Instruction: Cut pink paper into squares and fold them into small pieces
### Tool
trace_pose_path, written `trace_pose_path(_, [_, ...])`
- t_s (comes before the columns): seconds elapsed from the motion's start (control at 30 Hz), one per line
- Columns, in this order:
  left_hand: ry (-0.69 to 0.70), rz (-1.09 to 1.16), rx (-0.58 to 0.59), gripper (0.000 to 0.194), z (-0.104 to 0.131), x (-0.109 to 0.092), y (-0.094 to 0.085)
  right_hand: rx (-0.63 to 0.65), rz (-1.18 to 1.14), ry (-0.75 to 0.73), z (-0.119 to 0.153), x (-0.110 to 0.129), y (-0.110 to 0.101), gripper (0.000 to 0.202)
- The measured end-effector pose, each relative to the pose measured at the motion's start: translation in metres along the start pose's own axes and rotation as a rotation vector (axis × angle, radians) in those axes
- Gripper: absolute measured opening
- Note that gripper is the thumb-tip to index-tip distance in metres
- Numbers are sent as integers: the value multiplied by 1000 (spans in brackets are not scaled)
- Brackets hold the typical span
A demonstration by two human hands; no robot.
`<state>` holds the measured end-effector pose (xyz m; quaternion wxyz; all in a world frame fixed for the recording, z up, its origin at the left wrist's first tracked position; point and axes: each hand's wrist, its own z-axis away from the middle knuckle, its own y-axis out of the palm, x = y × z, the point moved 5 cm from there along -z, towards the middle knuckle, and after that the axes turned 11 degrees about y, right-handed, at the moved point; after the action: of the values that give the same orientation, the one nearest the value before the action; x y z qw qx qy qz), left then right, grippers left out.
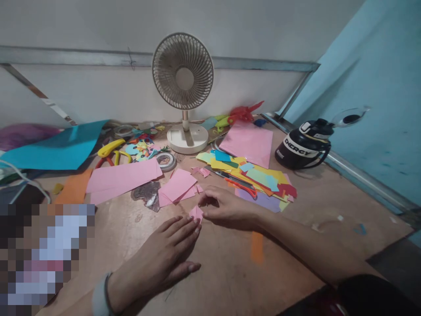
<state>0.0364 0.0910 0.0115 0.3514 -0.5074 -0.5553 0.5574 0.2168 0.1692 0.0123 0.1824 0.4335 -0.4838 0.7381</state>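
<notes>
A small folded piece of pink paper [197, 212] lies on the wooden table between my two hands, its top coming to a point with a crease down the middle. My left hand [164, 250] is stretched out flat, its fingertips pressing the paper's left and lower edge and its thumb held apart. From the other side my right hand [226, 210] curls in, thumb and index finger pinching the paper's right edge. Just beyond are pink paper sheets [177, 186] and small pink scraps [201, 171].
A white fan [184, 79] stands at the back. Orange-handled scissors [245, 186] lie among colored paper pieces [259, 175]. A black jug [301, 147] is at the right. Yellow-handled pliers [113, 151], a tape roll [166, 161] and a blue sheet [59, 147] are at the left.
</notes>
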Motion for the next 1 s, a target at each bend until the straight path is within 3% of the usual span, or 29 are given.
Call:
trace_pose_path(0.17, [-6, 16, -91, 62, -2, -2, -7, 56, -53, 22, -2, -2, 0, 19])
trace_pose_path(0.27, [-11, 34, -121, 56, -4, -3, -14, -71, 10, 51, -3, 0, 1, 10])
trace_pose_path(0.43, [-18, 48, -92, 54, -6, -4, -15, -266, 247, -9, -4, 3, 4, 33])
trace_pose_path(0.6, [-63, 47, -68, 59, -13, -5, -13, -280, 255, -13, -5, -2, 3, 39])
trace_pose_path(0.83, [-85, -63, -145, 58, -35, -5, -15, -283, 242, -20, -7, -3, 2, 39])
trace_pose_path(1.0, [-113, -9, -133, 45, -26, -15, -14, -274, 243, -18, -7, -4, 2, 40])
